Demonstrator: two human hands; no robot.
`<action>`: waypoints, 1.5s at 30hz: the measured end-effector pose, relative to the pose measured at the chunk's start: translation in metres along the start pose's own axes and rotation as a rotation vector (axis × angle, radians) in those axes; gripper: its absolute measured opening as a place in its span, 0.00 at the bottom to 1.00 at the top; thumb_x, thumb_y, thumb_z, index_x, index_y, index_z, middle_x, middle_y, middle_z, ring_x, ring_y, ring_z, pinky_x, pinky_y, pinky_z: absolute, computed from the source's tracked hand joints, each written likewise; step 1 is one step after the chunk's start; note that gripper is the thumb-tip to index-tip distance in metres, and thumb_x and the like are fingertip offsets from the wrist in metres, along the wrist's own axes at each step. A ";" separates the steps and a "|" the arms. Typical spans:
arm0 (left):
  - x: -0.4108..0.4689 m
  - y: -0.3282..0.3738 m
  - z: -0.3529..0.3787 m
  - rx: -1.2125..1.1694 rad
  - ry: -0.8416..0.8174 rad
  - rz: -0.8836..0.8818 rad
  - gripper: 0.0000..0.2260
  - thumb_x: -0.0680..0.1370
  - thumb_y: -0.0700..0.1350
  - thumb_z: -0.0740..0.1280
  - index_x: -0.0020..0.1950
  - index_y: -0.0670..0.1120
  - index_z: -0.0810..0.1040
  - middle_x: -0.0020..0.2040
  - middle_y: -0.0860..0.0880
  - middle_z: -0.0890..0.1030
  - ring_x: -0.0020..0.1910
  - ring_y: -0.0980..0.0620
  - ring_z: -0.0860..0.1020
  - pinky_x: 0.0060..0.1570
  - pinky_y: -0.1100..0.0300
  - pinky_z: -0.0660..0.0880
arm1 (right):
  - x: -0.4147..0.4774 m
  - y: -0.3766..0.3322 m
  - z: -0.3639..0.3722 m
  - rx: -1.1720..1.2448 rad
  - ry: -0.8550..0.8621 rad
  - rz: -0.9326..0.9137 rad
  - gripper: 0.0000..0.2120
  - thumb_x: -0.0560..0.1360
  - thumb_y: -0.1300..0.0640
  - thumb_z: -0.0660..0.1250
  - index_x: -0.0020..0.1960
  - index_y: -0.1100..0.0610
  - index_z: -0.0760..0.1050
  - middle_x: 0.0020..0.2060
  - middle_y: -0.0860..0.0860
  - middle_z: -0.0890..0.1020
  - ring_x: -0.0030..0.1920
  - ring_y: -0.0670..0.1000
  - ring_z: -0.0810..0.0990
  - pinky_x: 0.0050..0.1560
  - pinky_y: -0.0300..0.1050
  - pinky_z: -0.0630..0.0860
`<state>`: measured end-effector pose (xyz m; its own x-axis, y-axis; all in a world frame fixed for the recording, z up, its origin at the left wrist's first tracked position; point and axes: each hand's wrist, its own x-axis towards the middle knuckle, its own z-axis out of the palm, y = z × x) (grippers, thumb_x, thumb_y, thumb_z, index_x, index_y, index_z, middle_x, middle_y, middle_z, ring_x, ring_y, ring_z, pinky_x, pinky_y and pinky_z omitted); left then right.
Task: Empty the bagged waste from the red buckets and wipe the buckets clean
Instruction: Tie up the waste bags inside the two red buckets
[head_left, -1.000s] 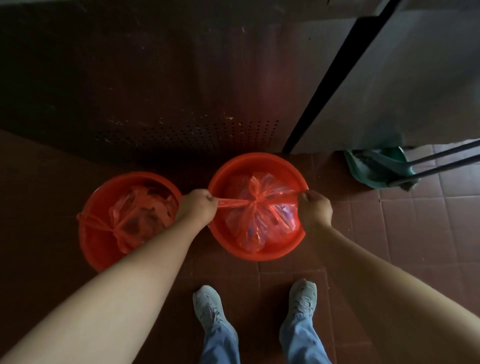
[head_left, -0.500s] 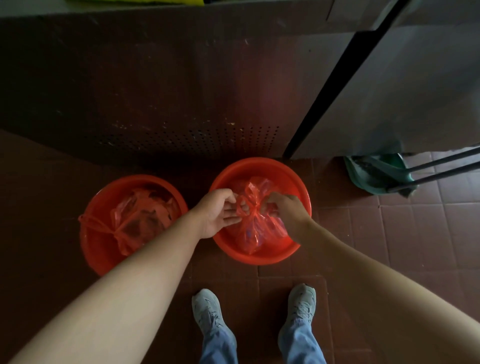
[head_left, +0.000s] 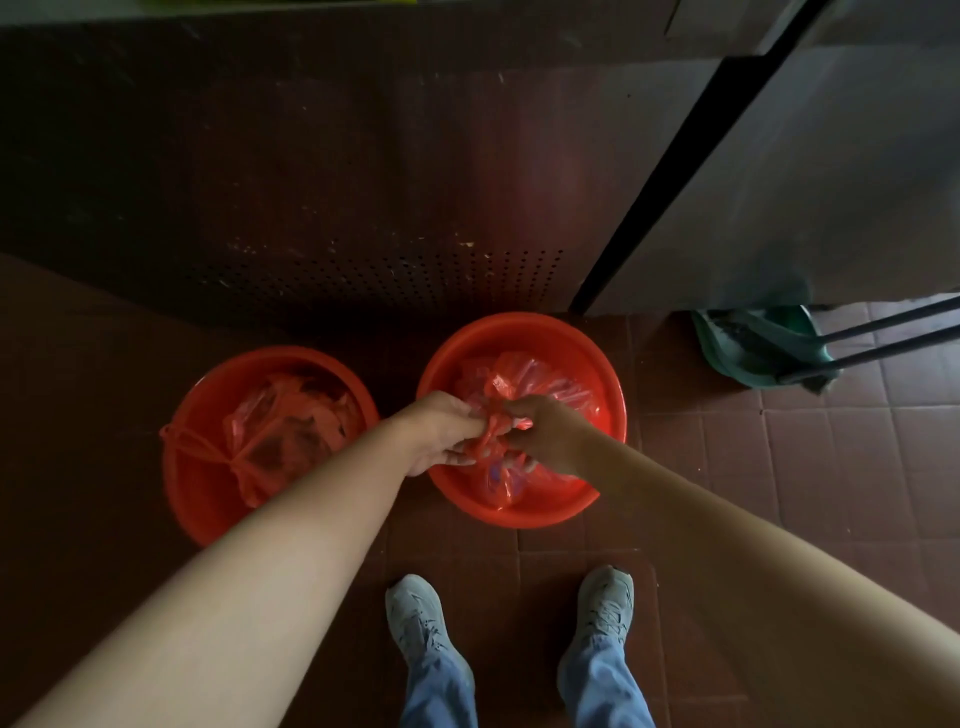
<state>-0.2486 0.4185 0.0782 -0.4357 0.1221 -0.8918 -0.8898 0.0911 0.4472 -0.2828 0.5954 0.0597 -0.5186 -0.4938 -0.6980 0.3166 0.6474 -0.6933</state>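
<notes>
Looking straight down at a brown tiled floor (head_left: 779, 467), with two red buckets side by side and just apart at the foot of a dark perforated panel (head_left: 363, 275). In the right bucket (head_left: 524, 319), a translucent red bag (head_left: 540, 384) of waste filling most of the bowl, gathered at the top into a twisted neck (head_left: 488, 439) over the near half. Left grip (head_left: 441, 431) curled round that neck from the left, fingers pinching the plastic. Right grip (head_left: 548, 434) bunched on the same neck from the right, narrow and tight, nearly touching the other. Both poised over the bucket's middle, with bare forearms reaching in from the near corners. Bag sitting inside the bucket, not lifted clear of the rim.

In the left bucket (head_left: 197, 499), a second bag (head_left: 291, 421), crumpled and tied, with a strand of red plastic stretched out to a knot at the left rim. No hand on it.

Nearest of all, two pale grey shoes (head_left: 418, 618) and blue jeans legs (head_left: 441, 691), toes pointing toward the right bucket. Far right, a green dustpan (head_left: 753, 353) on the tiles with two black rods (head_left: 883, 338) slanting off the right edge, below a grey steel cabinet front (head_left: 831, 182)
</notes>
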 end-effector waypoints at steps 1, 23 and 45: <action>0.001 0.000 0.001 0.043 0.040 0.014 0.10 0.73 0.49 0.77 0.49 0.45 0.84 0.37 0.51 0.85 0.38 0.56 0.84 0.40 0.61 0.80 | 0.001 0.001 0.001 -0.007 0.000 -0.008 0.18 0.79 0.67 0.67 0.59 0.46 0.78 0.45 0.51 0.86 0.36 0.45 0.86 0.32 0.38 0.80; 0.008 0.007 0.006 0.864 0.245 0.298 0.12 0.77 0.46 0.70 0.35 0.43 0.78 0.33 0.47 0.80 0.33 0.48 0.79 0.37 0.51 0.77 | 0.008 0.008 0.011 -0.439 0.205 -0.104 0.07 0.75 0.57 0.73 0.52 0.58 0.81 0.50 0.52 0.78 0.50 0.54 0.78 0.49 0.46 0.74; 0.022 -0.006 0.004 0.818 0.526 0.321 0.07 0.75 0.45 0.71 0.49 0.48 0.76 0.45 0.47 0.82 0.44 0.46 0.82 0.44 0.55 0.78 | 0.003 0.031 0.008 -0.327 0.301 -0.162 0.05 0.78 0.56 0.68 0.51 0.55 0.82 0.47 0.49 0.76 0.44 0.51 0.78 0.46 0.43 0.71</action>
<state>-0.2520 0.4242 0.0559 -0.8168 -0.1712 -0.5510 -0.4408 0.8013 0.4045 -0.2678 0.6093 0.0345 -0.7629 -0.4447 -0.4693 -0.0288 0.7486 -0.6625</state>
